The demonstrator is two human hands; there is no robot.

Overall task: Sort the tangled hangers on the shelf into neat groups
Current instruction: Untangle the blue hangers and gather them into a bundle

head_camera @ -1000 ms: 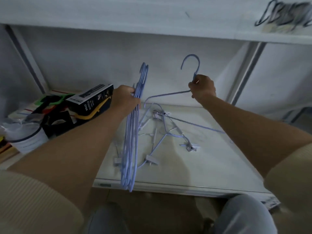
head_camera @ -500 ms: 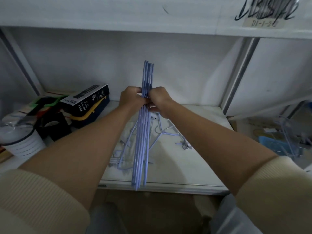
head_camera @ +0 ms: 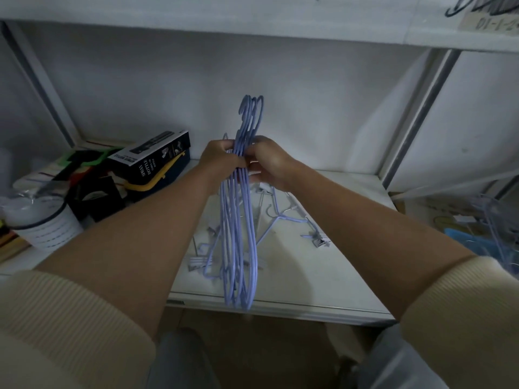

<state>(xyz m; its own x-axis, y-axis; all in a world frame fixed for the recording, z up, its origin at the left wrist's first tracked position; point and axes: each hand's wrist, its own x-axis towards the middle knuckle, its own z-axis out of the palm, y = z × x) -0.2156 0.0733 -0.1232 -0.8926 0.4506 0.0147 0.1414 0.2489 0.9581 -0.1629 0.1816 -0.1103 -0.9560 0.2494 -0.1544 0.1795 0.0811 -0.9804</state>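
Note:
A bundle of several blue wire hangers (head_camera: 238, 226) hangs edge-on in front of me, hooks up near the back wall, lower ends past the front edge of the white shelf (head_camera: 323, 276). My left hand (head_camera: 219, 161) grips the bundle at the necks. My right hand (head_camera: 269, 164) holds the same bundle from the right side, fingers closed on the wires. Beneath the bundle, loose blue clip hangers (head_camera: 295, 223) with metal clips lie tangled on the shelf.
On the left of the shelf lie a black spray-bottle box (head_camera: 151, 158), green and black items (head_camera: 81, 161) and a white lidded tub (head_camera: 42, 220). A metal upright (head_camera: 415, 119) bounds the shelf at right; beyond it sits a blue heap (head_camera: 471, 242). Another shelf board (head_camera: 224, 15) runs overhead.
One second ago my right hand held a single hanger up, apart from the bundle. It brought that hanger to the bundle, and both hands now hold the stack together.

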